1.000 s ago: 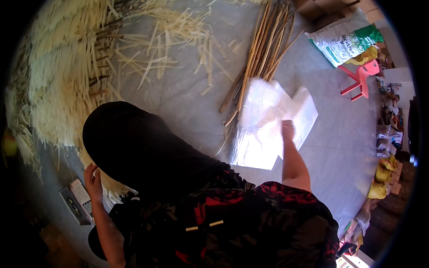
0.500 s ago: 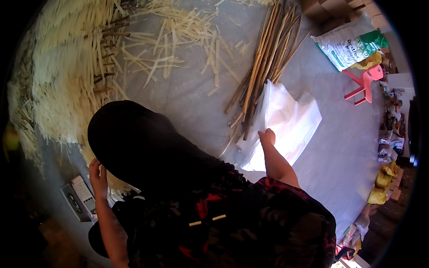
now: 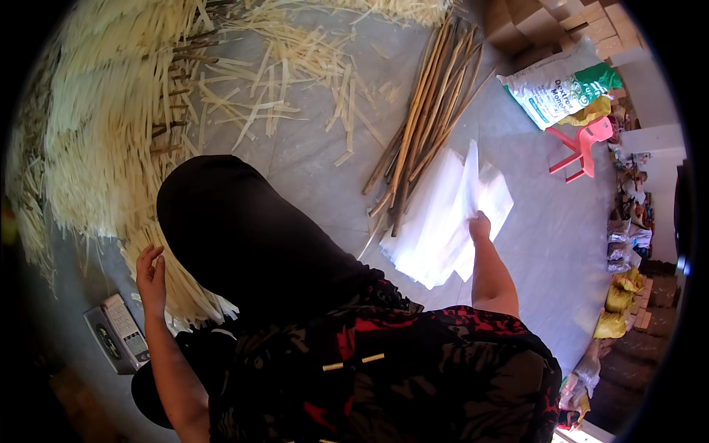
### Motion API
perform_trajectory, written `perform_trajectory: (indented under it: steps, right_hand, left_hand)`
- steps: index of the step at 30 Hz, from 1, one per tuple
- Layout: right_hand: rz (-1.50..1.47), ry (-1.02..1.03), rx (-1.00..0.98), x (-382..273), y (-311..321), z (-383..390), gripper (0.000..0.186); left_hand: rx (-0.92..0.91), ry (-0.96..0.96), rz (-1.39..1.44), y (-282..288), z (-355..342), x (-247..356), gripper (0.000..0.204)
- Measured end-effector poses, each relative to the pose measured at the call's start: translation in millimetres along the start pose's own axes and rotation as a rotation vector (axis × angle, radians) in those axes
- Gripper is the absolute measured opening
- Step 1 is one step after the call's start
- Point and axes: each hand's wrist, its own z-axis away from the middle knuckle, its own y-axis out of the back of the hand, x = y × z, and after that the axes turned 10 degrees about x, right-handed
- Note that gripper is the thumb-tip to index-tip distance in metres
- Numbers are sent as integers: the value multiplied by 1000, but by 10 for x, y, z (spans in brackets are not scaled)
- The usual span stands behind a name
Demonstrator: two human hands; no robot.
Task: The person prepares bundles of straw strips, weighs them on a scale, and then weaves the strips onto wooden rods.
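My right hand (image 3: 480, 227) is closed on the edge of a clear plastic sheet or bag (image 3: 432, 240); I cannot tell which. The plastic spreads over the floor and stands up in a fold by my fingers. Beside it lies a bundle of long thin wooden sticks (image 3: 421, 118), whose near ends reach close to the plastic. My left hand (image 3: 151, 284) is raised at the lower left with its fingers apart and nothing in it. It is nearest to a large heap of pale dry flat strips (image 3: 111, 148) and a weighing scale (image 3: 122, 328).
Loose strips (image 3: 273, 74) are scattered over the grey floor. At the far right are a white and green sack (image 3: 561, 85), a small red plastic chair (image 3: 583, 151) and stacked cardboard boxes (image 3: 532, 22). Yellow bags (image 3: 617, 303) line the right side. A dark-covered leg (image 3: 258, 229) crosses the middle.
My right hand has moved right, drawing the plastic's edge with it into an upright fold. My left hand has shifted slightly left and up, its fingers still apart.
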Motion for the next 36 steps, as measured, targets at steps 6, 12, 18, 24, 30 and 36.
perform_trajectory:
  steps: [6,12,18,24,30,36]
  right_hand:
    - [83,-161,18,-434,139,162,80]
    - [691,-617,257,477,635,96,37]
    - [397,143,-441,1093,-706,18,53]
    - [-250,-825,-275,-734,-1538,968,75]
    - [-398,-674,-357,-603,-1388,814,63]
    - [-466,-172,-341,-826,-1467,706,43]
  left_hand:
    - [18,-8,-18,196,113,-174,22]
    - [33,24,-128,255,173,-196,22]
    - [-59,55,-20,-58,196,-404,21]
    - [-23,5,-109,280,209,-105,20]
    - [-14,28,-122,301,208,-134,19]
    - [-26,23,-69,101,219,-108,19]
